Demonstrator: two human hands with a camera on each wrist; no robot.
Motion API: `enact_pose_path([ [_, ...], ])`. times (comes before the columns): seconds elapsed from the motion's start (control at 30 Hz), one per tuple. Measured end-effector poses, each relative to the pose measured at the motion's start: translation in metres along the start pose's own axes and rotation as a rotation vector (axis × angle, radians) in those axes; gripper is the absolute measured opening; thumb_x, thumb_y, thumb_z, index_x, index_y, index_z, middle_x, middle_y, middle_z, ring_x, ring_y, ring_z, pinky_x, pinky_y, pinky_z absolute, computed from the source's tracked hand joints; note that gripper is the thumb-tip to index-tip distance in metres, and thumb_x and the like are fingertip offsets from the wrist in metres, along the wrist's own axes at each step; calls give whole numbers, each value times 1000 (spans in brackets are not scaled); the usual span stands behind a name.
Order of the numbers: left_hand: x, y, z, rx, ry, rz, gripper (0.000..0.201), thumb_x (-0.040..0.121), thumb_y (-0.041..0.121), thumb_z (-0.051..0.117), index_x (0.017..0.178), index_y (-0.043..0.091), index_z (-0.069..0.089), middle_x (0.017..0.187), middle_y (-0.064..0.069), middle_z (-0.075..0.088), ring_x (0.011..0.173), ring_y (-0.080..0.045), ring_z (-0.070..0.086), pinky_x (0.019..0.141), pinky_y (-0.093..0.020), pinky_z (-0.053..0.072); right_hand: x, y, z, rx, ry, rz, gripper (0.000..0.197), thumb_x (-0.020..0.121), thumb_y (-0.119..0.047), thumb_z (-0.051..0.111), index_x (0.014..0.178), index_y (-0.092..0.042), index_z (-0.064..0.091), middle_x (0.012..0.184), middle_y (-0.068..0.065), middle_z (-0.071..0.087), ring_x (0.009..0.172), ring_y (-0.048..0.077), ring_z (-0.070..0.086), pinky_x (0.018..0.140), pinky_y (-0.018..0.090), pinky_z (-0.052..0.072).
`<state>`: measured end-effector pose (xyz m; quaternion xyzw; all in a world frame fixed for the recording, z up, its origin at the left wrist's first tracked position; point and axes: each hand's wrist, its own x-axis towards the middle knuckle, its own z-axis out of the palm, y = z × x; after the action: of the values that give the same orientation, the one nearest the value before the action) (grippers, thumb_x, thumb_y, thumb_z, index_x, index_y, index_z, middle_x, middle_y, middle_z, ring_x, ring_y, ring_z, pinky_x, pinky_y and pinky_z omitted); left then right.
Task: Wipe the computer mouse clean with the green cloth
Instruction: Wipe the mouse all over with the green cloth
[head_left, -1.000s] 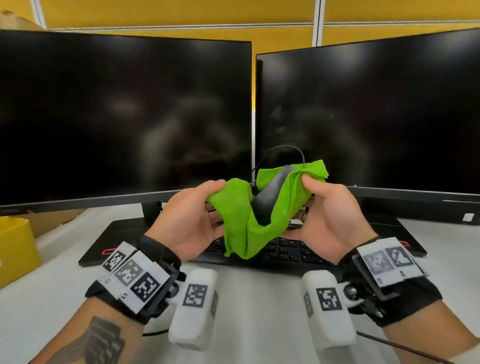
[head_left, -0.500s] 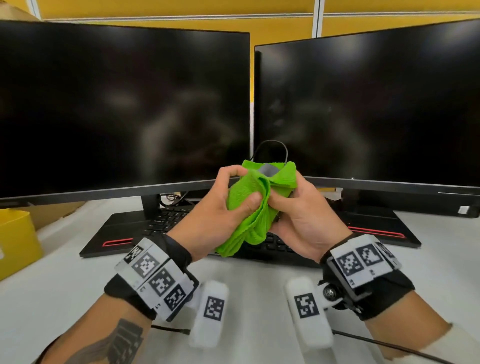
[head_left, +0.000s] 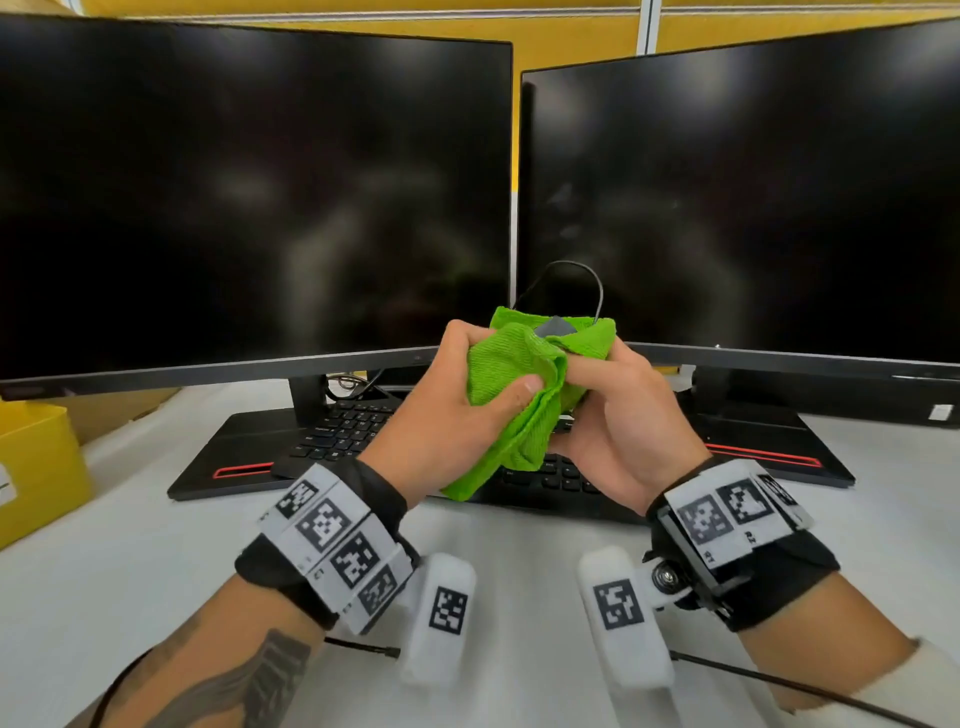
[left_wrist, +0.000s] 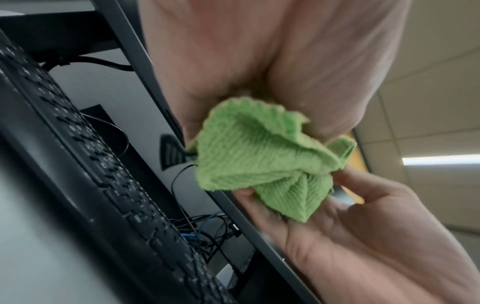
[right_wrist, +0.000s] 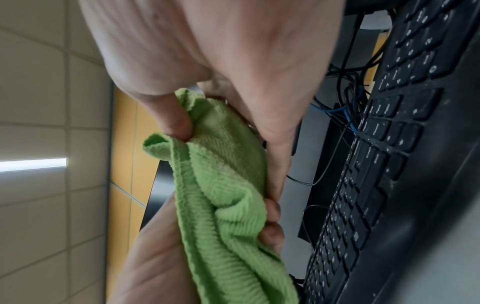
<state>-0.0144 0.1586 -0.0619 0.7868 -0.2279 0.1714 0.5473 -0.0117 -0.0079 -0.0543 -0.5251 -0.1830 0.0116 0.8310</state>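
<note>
Black monitors (head_left: 249, 208) and a keyboard (head_left: 343, 431) fill the white desk (head_left: 130, 571) behind my raised hands.
Green cloth (head_left: 519, 395) is bunched round the computer mouse (head_left: 555, 328), held above the keyboard; only a grey tip pokes out on top, cable end up, long axis roughly upright. My left hand (head_left: 447, 426) and right hand (head_left: 618, 421) both curl tight around the cloth.

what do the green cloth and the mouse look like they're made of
Green cloth: soft ribbed fabric, probably microfibre; it folds and bunches in both hands.
Mouse: only a small grey patch shows above the cloth; smooth and matte, likely plastic, though too little shows to be sure.
</note>
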Motion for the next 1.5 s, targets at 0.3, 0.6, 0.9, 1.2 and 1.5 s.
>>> enact_pose_path([
  [0.3,2,2,1,52,1,-59,69,85,76,47,105,14,71,91,-15,78,80,-26,75,76,-50,62,-2,2,1,-2,-14,-62,23,79,-13,77,100,-8,71,101,17,70,97,32,67,86,68,57],
  [0.6,5,-3,1,93,-1,-2,54,109,60,30,141,32,64,125,7,77,118,-12,72,107,-45,55,0,2,5,-86,116,-86,42,100,-37,62,107,4,68,102,27,74,94,36,75,82,66,60],
  [0.9,4,-7,3,-15,51,-100,66,80,78,61,121,26,70,109,0,81,101,-22,78,92,-57,61,1,2,-5,36,-68,46,47,102,-33,46,133,0,60,143,24,62,134,44,57,111,70,41],
  [1.2,6,3,4,-73,54,-70,39,106,55,49,124,29,71,111,0,80,102,-18,77,95,-50,60,5,9,-4,14,-12,-112,26,104,-9,47,115,-8,71,113,12,74,106,27,67,90,52,56],
  [1.5,-1,13,7,-194,125,-220,69,81,81,62,85,15,81,83,1,80,80,-14,76,82,-41,63,1,9,-5,-251,-111,-215,25,84,-24,69,100,-7,78,97,13,79,93,28,76,82,43,62],
])
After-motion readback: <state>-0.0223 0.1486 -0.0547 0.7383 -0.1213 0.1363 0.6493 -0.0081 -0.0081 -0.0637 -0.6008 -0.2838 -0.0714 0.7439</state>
